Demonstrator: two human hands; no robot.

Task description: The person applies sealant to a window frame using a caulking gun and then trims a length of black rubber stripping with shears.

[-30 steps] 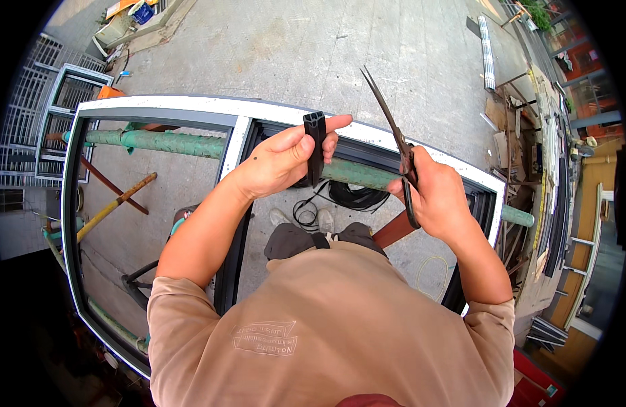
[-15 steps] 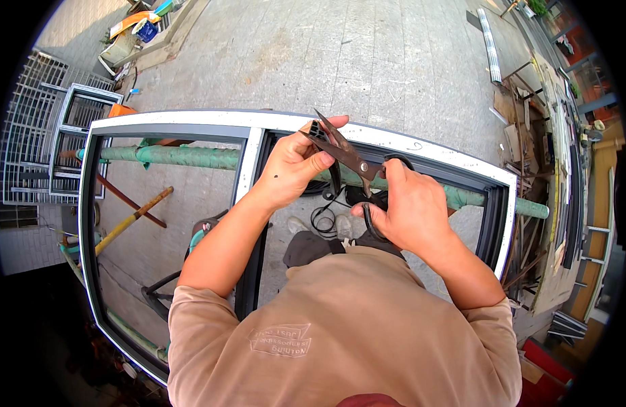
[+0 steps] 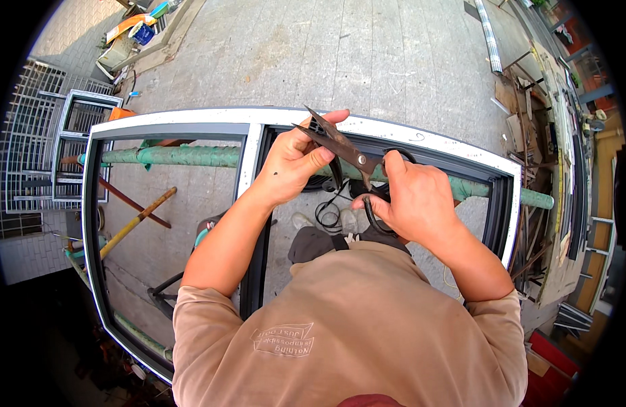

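Observation:
A black rubber strip (image 3: 336,175) is pinched in my left hand (image 3: 286,169), its cut-looking end showing between thumb and fingers and the rest hanging down below. My right hand (image 3: 421,200) grips a pair of dark, worn scissors (image 3: 345,147) with black loop handles. Their blades are parted and point up and left, lying across the strip's end close to my left fingertips. Both hands are over the far rail of a large window frame (image 3: 184,117), white on its outer face and dark grey inside, with a divider bar running toward me.
Green-wrapped poles (image 3: 191,157) pass beneath the frame. A yellow pole (image 3: 138,224) crosses a reddish bar at the left. Black cord (image 3: 328,216) lies coiled near my shoes. Smaller frames (image 3: 82,146) stand at far left; scrap boards and metal lengths (image 3: 557,197) line the right.
The scissors have shifted slightly left, so the blades reach a little farther across the strip's end. My left hand keeps its pinch almost in place.

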